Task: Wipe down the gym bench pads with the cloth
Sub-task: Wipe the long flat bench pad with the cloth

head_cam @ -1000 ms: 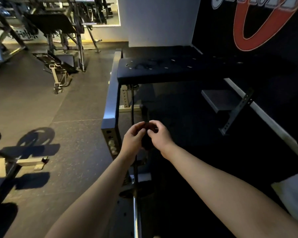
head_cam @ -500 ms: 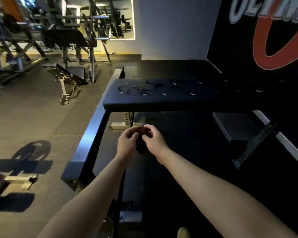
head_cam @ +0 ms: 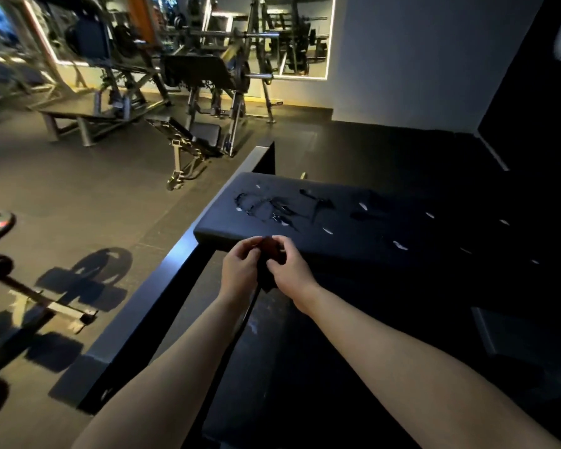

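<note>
Dark cloth (head_cam: 270,252) sits bunched between your two hands, close to the near edge of the bench pad (head_cam: 353,222). The fingers of your left hand (head_cam: 240,270) and right hand (head_cam: 292,273) both pinch it. You seem to be getting it ready. Next, press it on the pad by the shiny marks (head_cam: 266,209) and rub.

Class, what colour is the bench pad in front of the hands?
The bench pad is black, flecked with pale tears; head view shows it best.
</note>
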{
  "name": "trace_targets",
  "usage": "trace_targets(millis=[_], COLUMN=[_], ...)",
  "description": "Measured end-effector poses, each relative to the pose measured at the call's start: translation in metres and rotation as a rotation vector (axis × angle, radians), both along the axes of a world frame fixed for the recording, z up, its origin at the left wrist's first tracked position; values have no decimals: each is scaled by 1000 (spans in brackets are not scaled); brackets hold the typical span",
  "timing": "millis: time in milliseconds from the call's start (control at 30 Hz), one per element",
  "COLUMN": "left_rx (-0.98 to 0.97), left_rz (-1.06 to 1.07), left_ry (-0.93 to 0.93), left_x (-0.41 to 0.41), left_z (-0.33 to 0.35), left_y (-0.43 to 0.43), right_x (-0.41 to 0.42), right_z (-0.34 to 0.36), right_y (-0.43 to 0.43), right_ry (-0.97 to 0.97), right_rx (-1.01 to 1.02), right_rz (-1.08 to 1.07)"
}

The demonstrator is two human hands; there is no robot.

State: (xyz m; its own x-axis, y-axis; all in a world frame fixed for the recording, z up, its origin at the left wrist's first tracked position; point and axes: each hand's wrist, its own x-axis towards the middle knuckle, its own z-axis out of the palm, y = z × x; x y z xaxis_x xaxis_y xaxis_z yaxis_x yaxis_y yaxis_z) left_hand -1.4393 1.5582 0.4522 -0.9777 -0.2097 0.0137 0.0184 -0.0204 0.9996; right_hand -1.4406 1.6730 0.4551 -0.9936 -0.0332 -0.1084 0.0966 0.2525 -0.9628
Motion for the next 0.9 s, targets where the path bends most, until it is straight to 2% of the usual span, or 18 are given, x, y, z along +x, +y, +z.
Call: trace_targets(millis=[233,367,533,700,833,900], left_rx=[-5,-77,-259,-489,-789,-853], left_rz=[70,92,144,153,231,271], left_ry=[-14,-47,-49,-136,-175,-216], left_x=[-88,-146,-207,-249,-264,-270], left_z=[-16,-21,-30,-59,-77,-77], left_y=[-20,-45,-80,-102,-107,-107], right_x=[-100,-166,-237,-290,-319,-327], right_z=[-4,-3,-3,-4,-35,-52], right_y=[-7,-30,-58,-67,-83,-87], right_ry=[36,41,59,224,253,238], right_rx=[135,218,260,307,547,624], right_rz=[131,151,171,133,400,542])
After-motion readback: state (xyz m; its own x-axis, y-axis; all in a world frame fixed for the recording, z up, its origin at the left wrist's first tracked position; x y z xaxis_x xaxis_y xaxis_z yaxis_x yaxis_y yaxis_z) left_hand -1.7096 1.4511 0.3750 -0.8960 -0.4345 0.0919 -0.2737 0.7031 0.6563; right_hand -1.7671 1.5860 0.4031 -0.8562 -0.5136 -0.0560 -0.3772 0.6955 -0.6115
